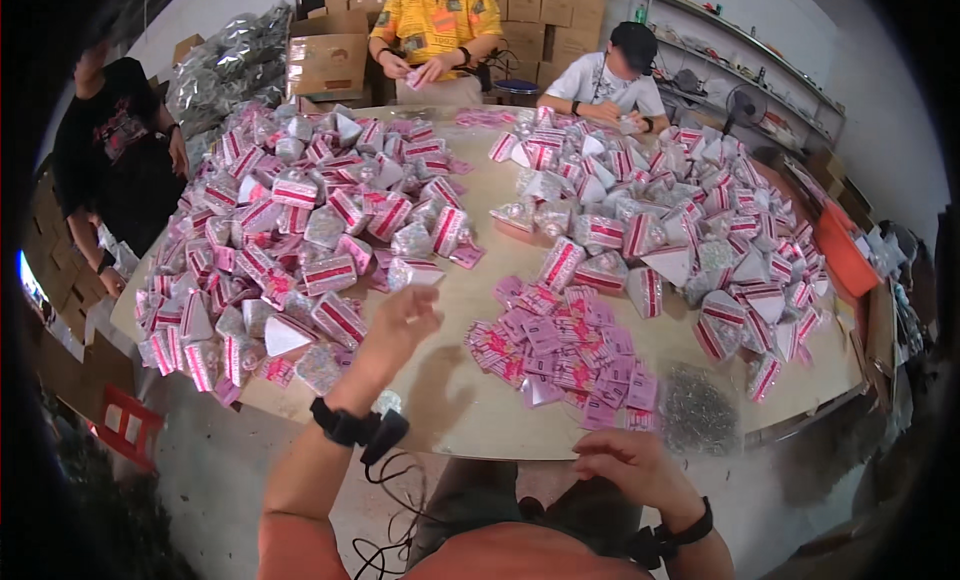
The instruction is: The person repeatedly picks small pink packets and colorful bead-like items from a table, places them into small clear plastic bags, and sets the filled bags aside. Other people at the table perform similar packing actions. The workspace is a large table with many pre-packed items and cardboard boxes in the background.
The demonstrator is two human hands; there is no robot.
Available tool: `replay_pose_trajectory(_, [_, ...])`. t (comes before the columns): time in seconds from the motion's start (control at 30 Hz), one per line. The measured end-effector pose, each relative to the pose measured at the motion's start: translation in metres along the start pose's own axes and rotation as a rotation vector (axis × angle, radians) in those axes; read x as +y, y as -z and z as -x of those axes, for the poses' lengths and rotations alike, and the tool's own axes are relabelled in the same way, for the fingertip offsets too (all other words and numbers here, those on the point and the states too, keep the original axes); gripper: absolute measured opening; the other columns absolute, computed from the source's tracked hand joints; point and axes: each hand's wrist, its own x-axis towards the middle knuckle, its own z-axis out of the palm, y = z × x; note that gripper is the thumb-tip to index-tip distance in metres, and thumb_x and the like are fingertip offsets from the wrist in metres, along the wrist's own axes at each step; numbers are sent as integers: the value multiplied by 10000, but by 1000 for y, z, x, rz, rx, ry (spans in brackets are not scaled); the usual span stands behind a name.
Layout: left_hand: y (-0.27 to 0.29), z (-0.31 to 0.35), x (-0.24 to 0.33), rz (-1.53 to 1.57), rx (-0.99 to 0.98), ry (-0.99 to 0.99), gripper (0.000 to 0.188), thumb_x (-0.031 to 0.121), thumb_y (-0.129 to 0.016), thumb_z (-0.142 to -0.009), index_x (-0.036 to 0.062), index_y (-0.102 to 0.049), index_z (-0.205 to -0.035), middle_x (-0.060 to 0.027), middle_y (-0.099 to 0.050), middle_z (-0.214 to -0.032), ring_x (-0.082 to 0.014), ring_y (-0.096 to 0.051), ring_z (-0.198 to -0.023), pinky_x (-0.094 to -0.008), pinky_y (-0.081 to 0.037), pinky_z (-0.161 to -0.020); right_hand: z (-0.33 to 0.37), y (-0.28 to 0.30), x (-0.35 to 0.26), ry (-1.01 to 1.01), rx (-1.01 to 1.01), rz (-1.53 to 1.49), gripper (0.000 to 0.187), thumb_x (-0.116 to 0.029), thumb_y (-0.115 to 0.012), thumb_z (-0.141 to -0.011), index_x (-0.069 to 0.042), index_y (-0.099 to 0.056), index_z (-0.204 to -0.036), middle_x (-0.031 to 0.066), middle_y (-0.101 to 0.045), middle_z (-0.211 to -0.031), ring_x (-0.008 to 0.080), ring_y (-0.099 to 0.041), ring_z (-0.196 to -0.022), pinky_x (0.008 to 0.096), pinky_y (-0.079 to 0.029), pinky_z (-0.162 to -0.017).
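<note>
The left hand [402, 322] hangs over the table [478, 272], fingers bent, loosely apart — the right hand [635, 465] curls near pink cards [570, 348], its grip I can't tell.

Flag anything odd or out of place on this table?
Nothing looks clearly damaged or spilled. The packs lie jumbled, facing every way. The grey metallic pile looks slightly exposed, right by the near edge of the table.

Pink cards [575, 350] — pale beige tabletop [470, 290]
</note>
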Motion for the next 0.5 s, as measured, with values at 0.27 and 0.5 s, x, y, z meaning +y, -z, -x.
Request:
replay_pose_trajectory(0.27, [-73, 49, 7, -328, -142, -258, 303, 160, -625, -774, 40, -540, -1039, -102, -590, -963, -190, -572, -879, -305, -450, -767, 34, 97, 62, 43, 520, 711, 215, -24, -590, -702, -1, -603, -915, 183, -605, -824, 322, -589, -761, 348, -472, -673])
replay_pose_trajectory(0.5, [-91, 42, -12, -366, -147, -253, 273, 119, -599, -709, 35, -510, -953, -137, -550, -879, -332, -524, -821, -407, -432, -721, 31, 105, 78, -68, 508, 1111, 109, -25, -583, -673, -20, -547, -776, 168, -506, -789, 362, -524, -798, 438, -435, -688])
